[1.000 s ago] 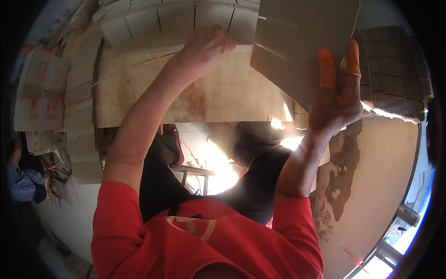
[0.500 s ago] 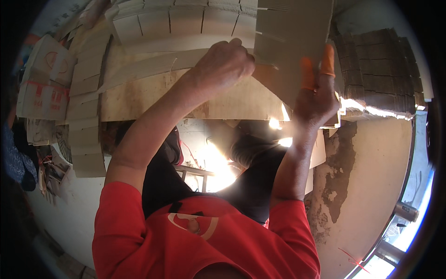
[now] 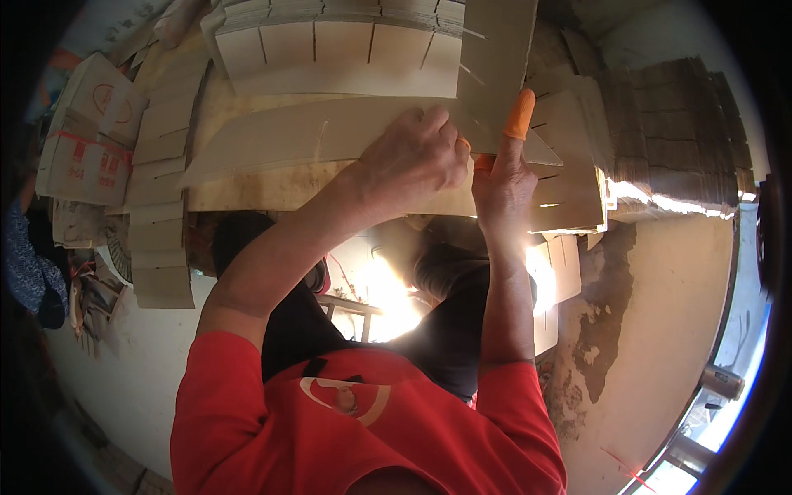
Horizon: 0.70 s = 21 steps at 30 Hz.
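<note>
- A pale cardboard carton with red markings (image 3: 92, 132) is sitting far left.
- Dark-blue speckled fabric (image 3: 33, 268) is showing below it.
- A thin red string (image 3: 632, 473) is trailing lower right.
- A short grey cylinder (image 3: 723, 383) is showing farther right.

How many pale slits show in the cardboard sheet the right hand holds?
2: an upper slit and a lower slit, at the left edge of the cardboard sheet. More may be hidden.

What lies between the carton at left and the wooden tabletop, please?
The head view shows a row of overlapping cardboard pieces between the carton and the wooden tabletop.
</note>
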### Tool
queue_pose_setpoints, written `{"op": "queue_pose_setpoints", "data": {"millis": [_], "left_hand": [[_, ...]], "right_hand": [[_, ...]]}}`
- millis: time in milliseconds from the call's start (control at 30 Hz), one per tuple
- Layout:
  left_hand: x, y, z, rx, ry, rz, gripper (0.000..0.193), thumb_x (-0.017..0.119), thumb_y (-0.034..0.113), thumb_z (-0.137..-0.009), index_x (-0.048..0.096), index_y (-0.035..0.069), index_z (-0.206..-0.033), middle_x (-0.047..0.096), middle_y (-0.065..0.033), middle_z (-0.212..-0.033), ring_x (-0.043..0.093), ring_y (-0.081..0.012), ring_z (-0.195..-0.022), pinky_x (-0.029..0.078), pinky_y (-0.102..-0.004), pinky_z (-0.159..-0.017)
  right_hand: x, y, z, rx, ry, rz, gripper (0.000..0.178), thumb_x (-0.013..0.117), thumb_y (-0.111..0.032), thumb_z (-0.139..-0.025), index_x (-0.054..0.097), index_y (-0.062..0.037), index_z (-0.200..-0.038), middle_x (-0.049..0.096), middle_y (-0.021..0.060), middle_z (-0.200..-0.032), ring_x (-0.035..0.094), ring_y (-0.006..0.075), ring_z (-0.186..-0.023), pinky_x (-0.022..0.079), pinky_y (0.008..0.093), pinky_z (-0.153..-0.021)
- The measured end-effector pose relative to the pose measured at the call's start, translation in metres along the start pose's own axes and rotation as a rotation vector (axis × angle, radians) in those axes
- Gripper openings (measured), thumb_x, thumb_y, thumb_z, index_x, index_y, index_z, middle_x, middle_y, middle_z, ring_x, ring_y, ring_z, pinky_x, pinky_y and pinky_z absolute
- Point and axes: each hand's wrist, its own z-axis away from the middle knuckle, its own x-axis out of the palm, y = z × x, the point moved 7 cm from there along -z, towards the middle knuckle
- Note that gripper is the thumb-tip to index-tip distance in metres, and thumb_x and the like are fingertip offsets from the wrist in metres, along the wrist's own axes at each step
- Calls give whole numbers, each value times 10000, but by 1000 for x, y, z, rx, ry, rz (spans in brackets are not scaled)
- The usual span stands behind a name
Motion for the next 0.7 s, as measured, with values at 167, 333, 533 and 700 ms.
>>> {"op": "queue_pose_setpoints", "data": {"millis": [167,333,533,700], "left_hand": [[15,-32,8,-198,-116,426,241,719,158,-685,587,4,-815,569,-88,-782,569,-211,-800,486,-328,-644],[10,-122,-18,-455,-83,369,397,772,220,-693,582,-3,-962,586,-114,-854,567,-259,-811,478,-355,-697],[96,-191,-32,-344,18,-146,467,741,149,-677,517,29,-1069,567,-89,-989,509,-255,-974,435,-371,-780],[129,-201,-30,-248,49,-157,348,691,76,-683,545,50,-998,564,-59,-1007,511,-247,-972,415,-374,-819]], "right_hand": [[17,9,10,-90,88,-40,857,486,146,-719,122,-87,-1459,578,209,-1149,639,326,-702,525,354,-543],[14,23,15,13,148,-121,796,564,20,-834,131,-187,-1469,614,114,-1163,649,269,-944,525,316,-752],[15,29,14,26,161,-164,746,548,28,-837,175,-137,-1461,536,125,-1281,638,232,-978,520,288,-770],[8,29,15,-19,205,-153,748,528,52,-838,166,-134,-1466,391,100,-1423,570,193,-1103,489,259,-827]]}}
